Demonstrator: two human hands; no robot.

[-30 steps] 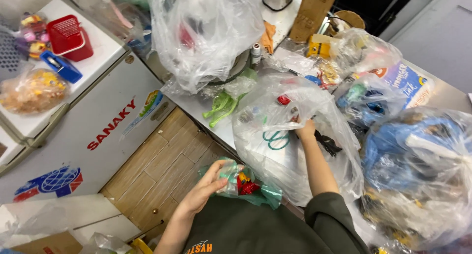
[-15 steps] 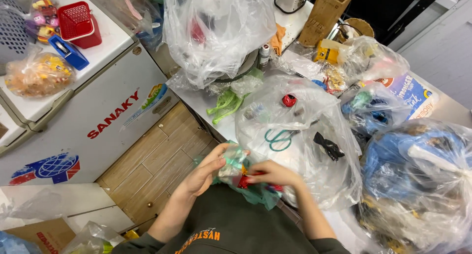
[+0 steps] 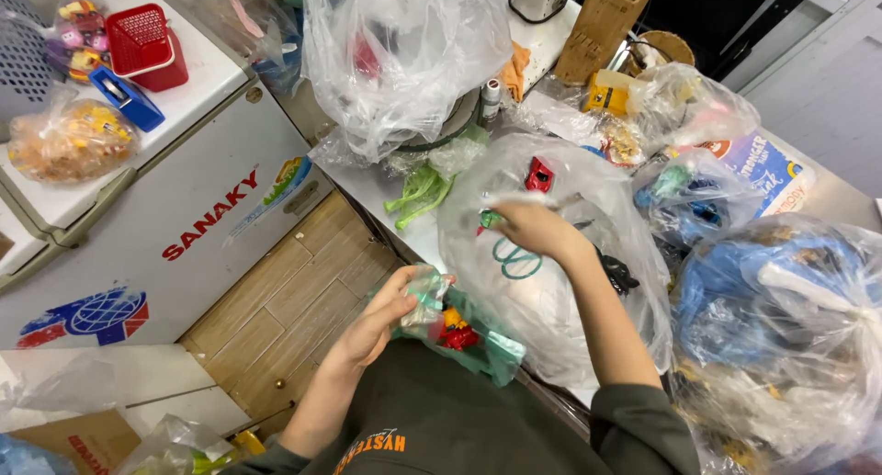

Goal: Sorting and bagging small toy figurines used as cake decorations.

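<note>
My left hand (image 3: 381, 314) is closed around a small greenish plastic bag (image 3: 459, 333), held low and near me, just off the near edge of the tabletop (image 3: 386, 186). Inside it I can see a few small toys, red and orange ones among them. My right hand (image 3: 528, 229) is stretched out over the large clear bag (image 3: 551, 264) that sits in front of me on the tabletop. Its fingers are curled and pinch something small and green at the bag's top, though I cannot tell just what it is, nor whether the hand is inside the plastic or on it.

Judging from how things lie, I am in the middle of a sorting job. The little bag holds only a handful of pieces, while the large clear bag is well filled: a red toy car (image 3: 538, 174), teal scissors (image 3: 514, 259) and a black piece are visible through the plastic. So a small part looks done and much seems left.

All around lie more full bags: a big clear one (image 3: 404, 57) at the far middle, a blue-filled one (image 3: 781, 300) at the right, smaller ones beyond it. To the left stands a white chest freezer (image 3: 175, 218) with a red basket (image 3: 142, 43) and a bag of yellow toys (image 3: 69, 140) on top.
</note>
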